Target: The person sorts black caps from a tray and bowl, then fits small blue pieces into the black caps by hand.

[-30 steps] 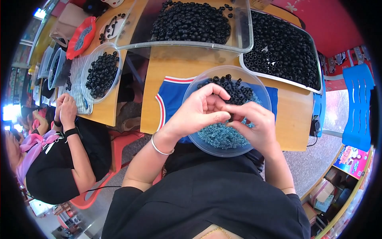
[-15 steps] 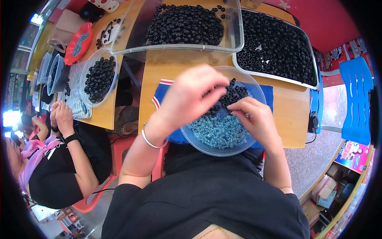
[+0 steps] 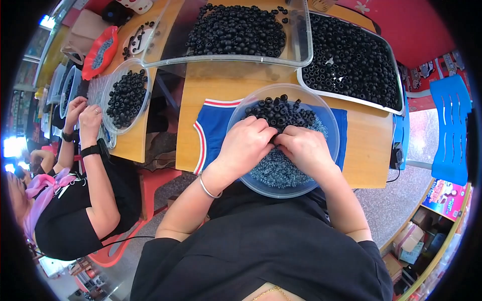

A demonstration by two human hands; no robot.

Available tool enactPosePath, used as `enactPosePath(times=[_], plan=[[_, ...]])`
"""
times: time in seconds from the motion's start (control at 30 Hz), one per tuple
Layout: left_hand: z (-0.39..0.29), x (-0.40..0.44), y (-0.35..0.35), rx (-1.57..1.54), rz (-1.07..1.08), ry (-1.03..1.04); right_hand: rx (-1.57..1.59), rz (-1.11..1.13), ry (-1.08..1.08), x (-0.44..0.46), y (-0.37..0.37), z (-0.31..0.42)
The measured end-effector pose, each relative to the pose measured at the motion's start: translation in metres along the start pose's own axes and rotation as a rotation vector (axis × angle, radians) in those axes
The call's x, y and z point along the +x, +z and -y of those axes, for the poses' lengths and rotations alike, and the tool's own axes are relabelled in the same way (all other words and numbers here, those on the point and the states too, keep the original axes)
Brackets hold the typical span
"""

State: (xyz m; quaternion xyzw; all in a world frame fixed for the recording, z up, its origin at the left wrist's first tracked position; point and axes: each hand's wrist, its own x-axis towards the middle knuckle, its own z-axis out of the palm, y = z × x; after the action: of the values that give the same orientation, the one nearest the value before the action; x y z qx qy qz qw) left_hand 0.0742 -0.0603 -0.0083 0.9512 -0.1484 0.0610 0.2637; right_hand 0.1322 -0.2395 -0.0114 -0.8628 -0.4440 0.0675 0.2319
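Observation:
A clear round bowl [image 3: 333, 150] rests on a blue cloth [image 3: 213, 123] with red and white trim. Black beads [image 3: 281, 110] fill its far part, and small blue-grey pieces [image 3: 281, 173] lie in the near part. My left hand [image 3: 247, 148], with a silver bangle at the wrist, is over the bowl with its fingertips pinched. Close against it, my right hand [image 3: 307, 150] is pinched too. A dark bit shows between the fingertips, too hidden to make out. Both hands are at the edge of the black beads.
Behind the bowl stands a clear bin [image 3: 236, 62] of black beads, with a white tray [image 3: 351, 98] of more beads to its right. At left, a co-worker's hands [image 3: 83, 116] are near another bead bowl [image 3: 145, 100]. A blue chair [image 3: 449, 130] stands at right.
My left hand has come down from its raised, blurred position, and both hands have met over the bowl. The co-worker's hands have moved up and apart.

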Motion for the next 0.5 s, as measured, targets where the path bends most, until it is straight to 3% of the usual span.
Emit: enactPosePath(times=[0.13, 0.4, 0.5], plan=[[-0.001, 0.004, 0.003, 0.025, -0.024, 0.017, 0.014, -0.029, 0.013, -0.002, -0.004, -0.001], [-0.009, 0.013, 0.016, 0.188, -0.013, -0.008, 0.586, -0.262, 0.331, -0.019, -0.03, -0.013], [-0.012, 0.015, 0.019, 0.207, -0.013, -0.02, 0.67, -0.361, 0.324, -0.027, -0.025, -0.022]])
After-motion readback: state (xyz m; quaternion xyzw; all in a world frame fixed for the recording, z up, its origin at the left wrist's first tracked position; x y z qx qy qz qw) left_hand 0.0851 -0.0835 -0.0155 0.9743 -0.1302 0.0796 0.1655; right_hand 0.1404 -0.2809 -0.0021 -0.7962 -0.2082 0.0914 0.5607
